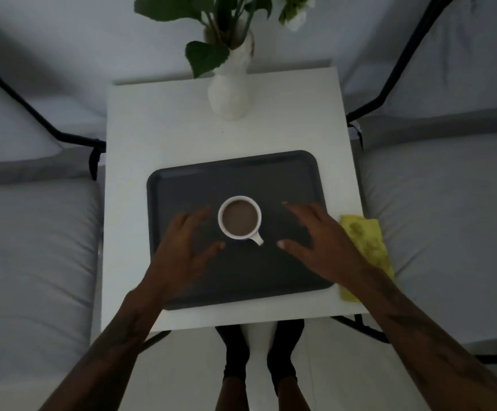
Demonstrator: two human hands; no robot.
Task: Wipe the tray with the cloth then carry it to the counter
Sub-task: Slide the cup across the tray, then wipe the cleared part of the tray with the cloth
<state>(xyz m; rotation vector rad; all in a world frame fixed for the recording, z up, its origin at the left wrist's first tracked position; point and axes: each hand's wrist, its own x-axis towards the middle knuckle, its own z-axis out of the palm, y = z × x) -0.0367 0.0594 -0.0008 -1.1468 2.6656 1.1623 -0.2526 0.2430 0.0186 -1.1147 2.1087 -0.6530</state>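
Observation:
A dark grey tray (241,173) lies on a small white table (158,126). A white cup (239,218) of brown drink stands at the tray's middle, its handle pointing toward me. My left hand (182,244) hovers over the tray just left of the cup, fingers spread, holding nothing. Over the tray to the right of the cup, my right hand (315,241) is also spread and empty. Neither hand touches the cup. A yellow cloth (365,238) lies on the table beside the tray's right edge, partly hidden under my right wrist.
A white vase (228,96) with green leaves stands at the table's far edge. Grey cushioned seats with black frames flank the table, one on the left (34,247) and one on the right (448,218). My feet (259,351) are below the table's near edge.

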